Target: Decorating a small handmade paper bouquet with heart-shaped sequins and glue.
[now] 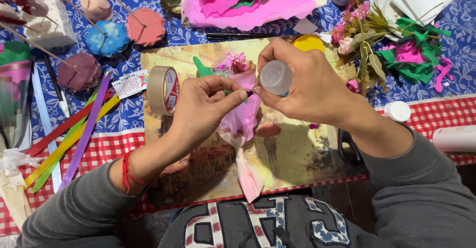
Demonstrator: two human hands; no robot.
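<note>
At the centre of the frame a pink paper flower bundle (241,119) lies on a printed board (297,154), its long axis running from the blossoms at upper centre down to the twisted tail at lower centre. The left hand (206,106) pinches a thin green stem (229,93) at the bundle's top, fingers closed on it. The right hand (307,87) grips a small clear bottle (275,77), tipped so its base faces the camera and its nozzle meets the stem right at the left fingertips. Both hands sit just above the bundle, touching at the fingertips. A tape roll (162,90) stands left of the hands; coloured ribbons (74,134) fan across the surface at the left.
</note>
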